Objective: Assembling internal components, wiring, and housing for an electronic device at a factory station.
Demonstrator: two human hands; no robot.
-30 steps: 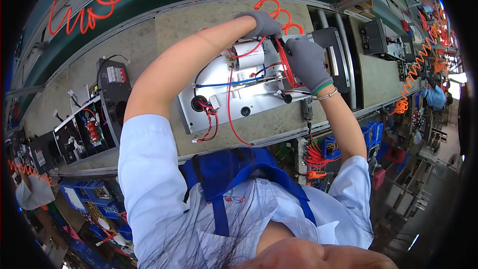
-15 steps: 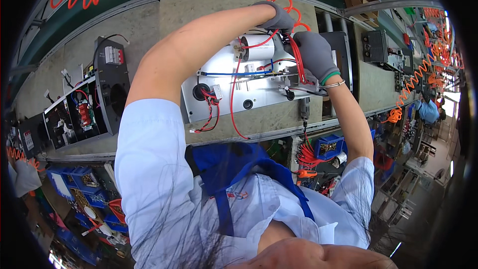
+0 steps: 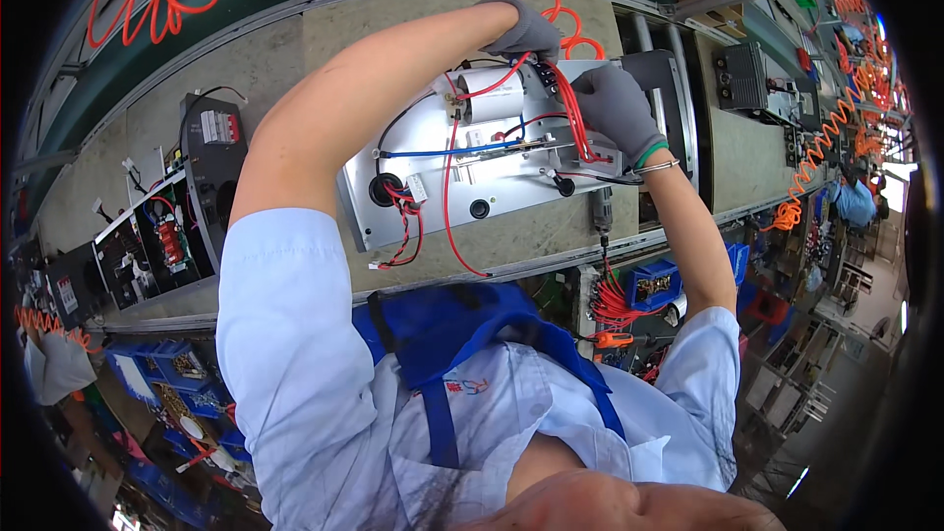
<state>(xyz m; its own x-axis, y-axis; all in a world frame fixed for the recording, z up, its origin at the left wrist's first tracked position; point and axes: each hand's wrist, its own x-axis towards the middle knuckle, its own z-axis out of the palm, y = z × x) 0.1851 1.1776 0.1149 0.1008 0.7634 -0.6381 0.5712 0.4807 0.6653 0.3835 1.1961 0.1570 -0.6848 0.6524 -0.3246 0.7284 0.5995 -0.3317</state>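
Note:
In front of me lies a silver metal chassis plate (image 3: 403, 221) carrying a white cylinder (image 3: 494, 95), a blue wire (image 3: 442, 151) and a white plug connector (image 3: 418, 189). My left hand (image 3: 526, 33), in a grey glove, reaches over its far side with fingers curled by a small black block (image 3: 546, 77). Just right of that block, my gloved right hand (image 3: 621, 106) has its fingers bent in beside a bundle of red wires (image 3: 573, 113). Both sets of fingertips are partly hidden, so what they grip is unclear. A loose red wire (image 3: 449, 202) hangs over the near edge.
A power screwdriver (image 3: 602, 214) lies at the bench's near edge, above a blue parts bin (image 3: 654, 287). To the left stands an open black equipment case (image 3: 205, 187); another grey unit (image 3: 749, 79) sits right. A coiled red hose (image 3: 556, 15) hangs behind my hands.
The chassis plate appears slightly further left, and my left hand has shifted left as well. My right hand's fingers are a little lower, with a wider gap between the hands.

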